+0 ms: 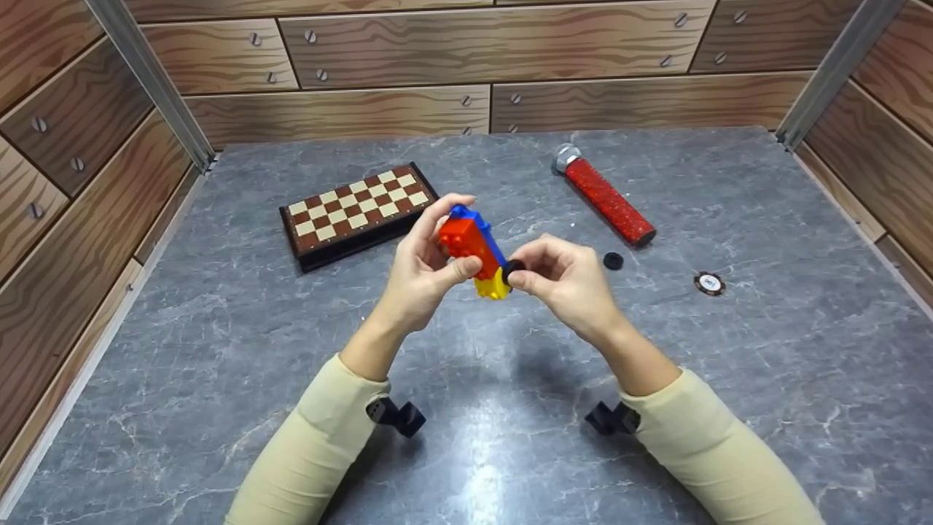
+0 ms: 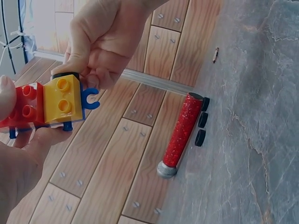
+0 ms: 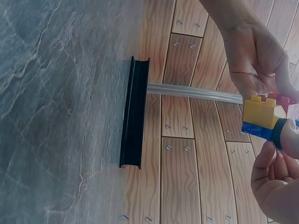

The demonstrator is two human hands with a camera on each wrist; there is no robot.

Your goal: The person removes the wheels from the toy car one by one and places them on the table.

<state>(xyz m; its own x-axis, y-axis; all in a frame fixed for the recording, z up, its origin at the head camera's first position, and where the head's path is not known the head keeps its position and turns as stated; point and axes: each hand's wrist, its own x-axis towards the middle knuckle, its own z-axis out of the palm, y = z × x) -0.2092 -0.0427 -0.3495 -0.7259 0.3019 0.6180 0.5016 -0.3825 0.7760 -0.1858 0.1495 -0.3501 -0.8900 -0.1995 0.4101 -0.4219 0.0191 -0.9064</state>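
Above the middle of the table, my left hand grips a toy block car between thumb and fingers. The car has a red block and a yellow block on a blue base, with a blue hook at the yellow end. A black wheel is pinched between the thumb and fingers of my right hand, right at the side of the base by the yellow block. The left wrist view shows blue axle stubs on the opposite side of the base.
A folded chessboard lies at the back left. Back right is a red glittery microphone, with several loose black wheels near it; one wheel shows in the head view. A round chip lies farther right.
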